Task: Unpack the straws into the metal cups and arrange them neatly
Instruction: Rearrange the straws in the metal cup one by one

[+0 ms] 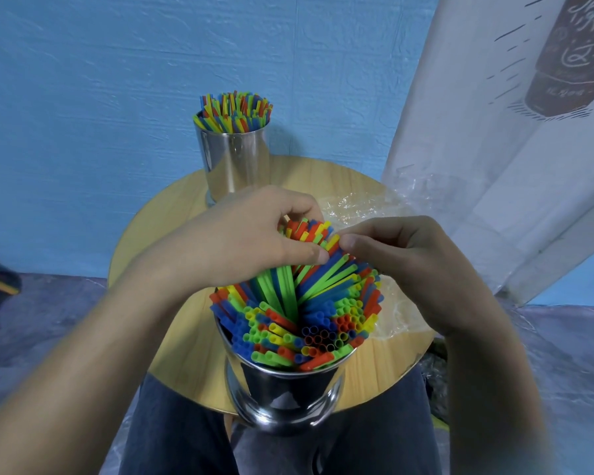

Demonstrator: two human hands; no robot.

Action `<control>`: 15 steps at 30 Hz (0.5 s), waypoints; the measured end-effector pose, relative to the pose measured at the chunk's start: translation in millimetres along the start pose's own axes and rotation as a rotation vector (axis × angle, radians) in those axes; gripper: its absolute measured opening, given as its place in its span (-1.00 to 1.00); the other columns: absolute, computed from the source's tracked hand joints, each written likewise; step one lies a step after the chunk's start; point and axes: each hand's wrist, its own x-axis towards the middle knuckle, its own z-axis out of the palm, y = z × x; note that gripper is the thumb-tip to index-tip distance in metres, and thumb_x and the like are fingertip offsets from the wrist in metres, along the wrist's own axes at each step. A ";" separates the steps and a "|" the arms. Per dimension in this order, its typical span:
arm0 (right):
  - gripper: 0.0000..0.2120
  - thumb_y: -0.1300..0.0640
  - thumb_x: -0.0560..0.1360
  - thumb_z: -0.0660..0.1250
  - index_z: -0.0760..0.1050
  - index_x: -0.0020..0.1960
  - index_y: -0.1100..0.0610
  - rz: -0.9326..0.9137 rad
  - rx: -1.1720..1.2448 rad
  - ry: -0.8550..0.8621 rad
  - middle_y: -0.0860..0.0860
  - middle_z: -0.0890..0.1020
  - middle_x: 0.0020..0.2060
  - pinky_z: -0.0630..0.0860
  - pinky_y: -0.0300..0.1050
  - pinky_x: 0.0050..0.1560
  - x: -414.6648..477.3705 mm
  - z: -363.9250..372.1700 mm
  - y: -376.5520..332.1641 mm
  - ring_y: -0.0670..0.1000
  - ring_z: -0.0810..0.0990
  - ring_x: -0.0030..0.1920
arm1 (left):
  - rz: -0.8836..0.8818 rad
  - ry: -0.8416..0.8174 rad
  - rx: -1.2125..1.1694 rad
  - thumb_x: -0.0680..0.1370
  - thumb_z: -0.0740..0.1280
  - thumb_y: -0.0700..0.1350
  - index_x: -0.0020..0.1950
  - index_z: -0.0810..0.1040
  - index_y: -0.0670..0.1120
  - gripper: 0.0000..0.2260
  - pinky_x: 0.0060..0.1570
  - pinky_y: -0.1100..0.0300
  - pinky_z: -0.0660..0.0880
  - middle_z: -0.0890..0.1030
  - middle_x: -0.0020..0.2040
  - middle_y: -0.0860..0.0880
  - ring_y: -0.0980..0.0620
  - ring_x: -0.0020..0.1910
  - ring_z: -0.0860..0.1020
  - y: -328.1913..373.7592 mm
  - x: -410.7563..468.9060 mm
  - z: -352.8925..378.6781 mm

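Colourful straws (299, 320) crowd the near metal cup (285, 395), which stands at the front edge of a round wooden tabletop (158, 234), just above the person's knees. Most stand upright, while a tilted bundle (311, 233) leans away at the cup's far side. The step in hand appears to be the tidying: the left hand (240, 241) curls thumb and fingers round the bundle's upper ends, and the right hand (408, 262) pinches the same ends from the other side, fingers bent. The next move likely calls for bringing those leaning straws upright and settling them level with the rest, spilling none over the rim. A 2nd metal cup (234, 162), already filled, stands at the tabletop's far edge, and crumpled clear wrapping (357, 204) lies to the right, between the 2 cups.
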 end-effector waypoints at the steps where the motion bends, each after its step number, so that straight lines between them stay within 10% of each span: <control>1: -0.82 0.12 0.62 0.35 0.74 0.01 0.12 0.001 0.013 0.003 0.07 0.76 -0.09 0.59 0.36 0.13 0.1 0.0 0.4 0.17 0.72 0.00 | 0.007 0.010 0.019 0.47 0.46 0.21 -0.08 0.61 0.14 -0.81 -0.05 -0.01 0.59 0.67 -0.15 0.16 0.20 -0.18 0.62 0.6 -0.5 0.2; 7: -0.84 0.14 0.60 0.38 0.74 0.00 0.11 -0.021 0.053 0.013 0.08 0.76 -0.10 0.60 0.33 0.15 0.2 0.3 0.2 0.17 0.72 0.00 | 0.026 0.062 0.051 0.47 0.43 0.24 -0.08 0.61 0.09 -0.75 -0.06 -0.04 0.56 0.66 -0.18 0.09 0.15 -0.18 0.60 2.3 -1.7 1.5; 11: -0.83 0.03 0.54 0.40 0.71 -0.07 0.10 -0.114 0.034 0.124 0.02 0.74 -0.17 0.60 -0.16 -0.13 1.6 6.0 -1.0 -0.04 0.67 -0.14 | 0.059 0.062 0.033 0.47 0.46 0.21 -0.05 0.60 0.10 -0.79 -0.05 -0.06 0.56 0.65 -0.16 0.11 0.15 -0.16 0.59 0.3 -0.6 1.1; 15: -0.86 0.05 0.55 0.42 0.69 -0.09 0.10 -0.209 0.044 0.226 -0.08 0.69 -0.25 0.49 -0.24 -0.22 2.6 9.3 -1.5 -0.13 0.57 -0.26 | 0.147 0.094 -0.043 0.46 0.49 0.15 0.09 0.60 0.19 -0.76 0.03 0.10 0.52 0.58 0.02 0.28 0.20 0.02 0.57 -0.3 -0.6 0.5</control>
